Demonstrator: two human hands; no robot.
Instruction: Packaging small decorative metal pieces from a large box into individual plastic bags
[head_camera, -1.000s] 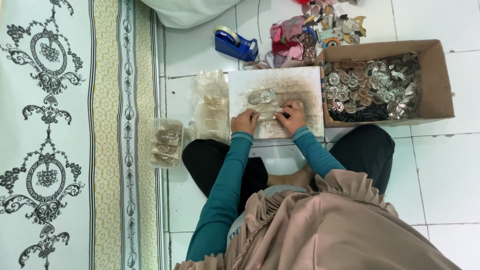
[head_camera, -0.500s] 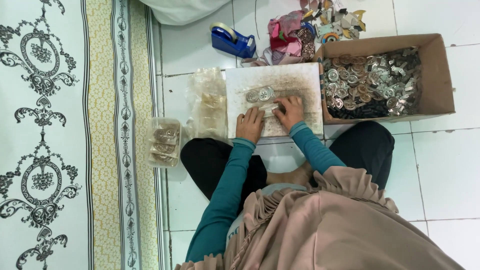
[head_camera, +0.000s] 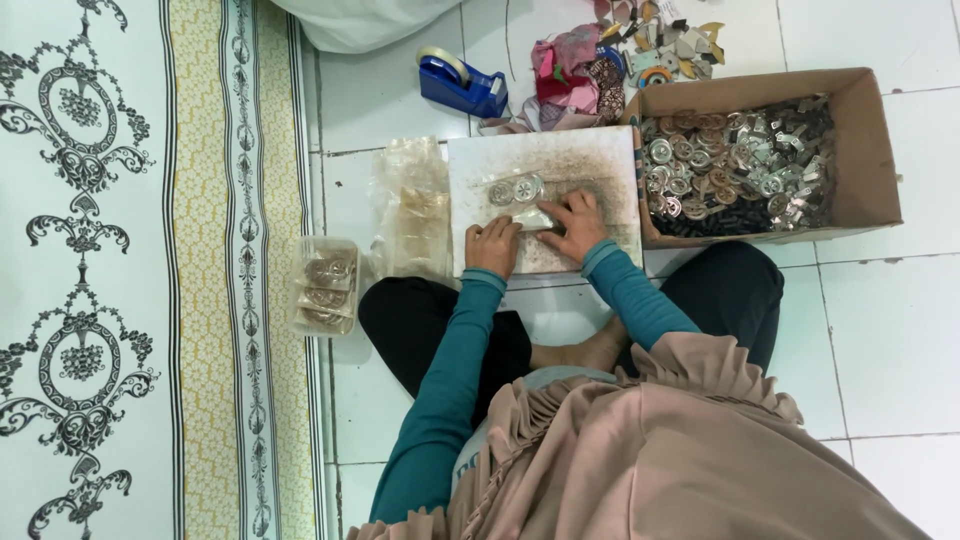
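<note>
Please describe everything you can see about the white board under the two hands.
The board is a flat, roughly square white slab, stained brown, mostly along its edges. It lies on the tiled floor before the person's knees, against the cardboard box. Two round metal pieces rest on it. The left hand and right hand press a small clear packet onto it.

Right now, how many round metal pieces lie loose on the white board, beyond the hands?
2: both round metal pieces lie side by side on the white board, just beyond the hands; others may be hidden under them.

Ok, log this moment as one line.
left hand: on board | right hand: pressing small clear bag | round metal pieces: beside bag | box: right of board
</note>
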